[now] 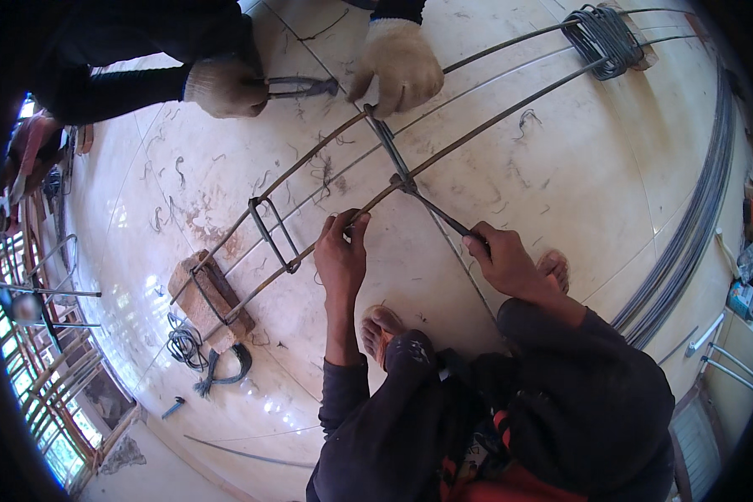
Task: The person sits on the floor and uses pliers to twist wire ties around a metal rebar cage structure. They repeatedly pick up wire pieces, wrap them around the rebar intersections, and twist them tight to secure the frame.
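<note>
My left hand (340,255) grips the near steel bar (309,251) of a long rebar frame between thumb and fingers. My right hand (508,261) is closed round the handle of dark pincers (443,216). Their head meets the near bar at the corner of a rectangular stirrup (386,149); the jaws are too small to make out. Across the frame, a co-worker's gloved hand (400,71) rests at the stirrup's far corner. The co-worker's other gloved hand (226,87) holds another pair of pincers (305,86). A second stirrup (274,234) stands to the left of my left hand.
A brick block (212,303) props the frame's left end, beside a wire coil (186,341) and a wire bundle (226,368). Bunched stirrups (604,42) hang near the right end. Long bars (686,226) lie at right. Wire scraps litter the tiles. My feet (382,333) are close by.
</note>
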`<action>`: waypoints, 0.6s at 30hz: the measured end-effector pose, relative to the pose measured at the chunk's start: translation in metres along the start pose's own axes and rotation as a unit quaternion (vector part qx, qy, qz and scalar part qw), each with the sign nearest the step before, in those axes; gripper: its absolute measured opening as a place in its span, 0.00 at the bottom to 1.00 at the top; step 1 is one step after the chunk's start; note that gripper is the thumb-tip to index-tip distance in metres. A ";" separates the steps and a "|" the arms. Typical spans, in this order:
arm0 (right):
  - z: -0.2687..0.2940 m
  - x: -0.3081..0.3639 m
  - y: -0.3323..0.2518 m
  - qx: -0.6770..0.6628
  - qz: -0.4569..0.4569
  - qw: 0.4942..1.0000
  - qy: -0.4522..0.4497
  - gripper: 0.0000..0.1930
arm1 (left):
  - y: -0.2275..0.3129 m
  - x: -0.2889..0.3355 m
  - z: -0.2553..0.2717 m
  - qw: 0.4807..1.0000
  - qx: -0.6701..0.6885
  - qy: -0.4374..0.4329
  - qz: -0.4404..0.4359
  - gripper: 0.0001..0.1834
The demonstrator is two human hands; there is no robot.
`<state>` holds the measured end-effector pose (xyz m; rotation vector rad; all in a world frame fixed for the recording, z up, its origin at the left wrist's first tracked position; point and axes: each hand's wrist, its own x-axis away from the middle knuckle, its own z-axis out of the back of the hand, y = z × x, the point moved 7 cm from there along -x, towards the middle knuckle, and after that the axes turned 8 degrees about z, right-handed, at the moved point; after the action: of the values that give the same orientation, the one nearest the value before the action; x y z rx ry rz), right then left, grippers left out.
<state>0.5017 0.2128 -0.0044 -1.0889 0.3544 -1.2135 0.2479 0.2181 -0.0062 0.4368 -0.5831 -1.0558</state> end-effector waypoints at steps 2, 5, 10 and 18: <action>-0.005 0.004 -0.007 0.000 0.035 0.999 -0.016 0.12 | 0.001 0.000 -0.003 1.000 -0.004 0.002 0.003 0.13; -0.003 0.007 -0.011 -0.010 0.054 0.998 -0.011 0.12 | 0.001 0.001 -0.001 1.000 0.020 0.002 0.017 0.12; 0.006 0.006 -0.008 -0.002 0.036 0.999 -0.008 0.12 | 0.004 0.001 -0.002 1.000 0.003 0.007 -0.003 0.12; 0.011 0.010 -0.008 0.004 0.075 0.997 -0.033 0.12 | 0.005 0.001 -0.001 1.000 0.005 0.026 -0.014 0.13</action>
<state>0.5093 0.2096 0.0110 -1.0748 0.3733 -1.0429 0.2526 0.2193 -0.0035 0.4816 -0.5372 -1.0649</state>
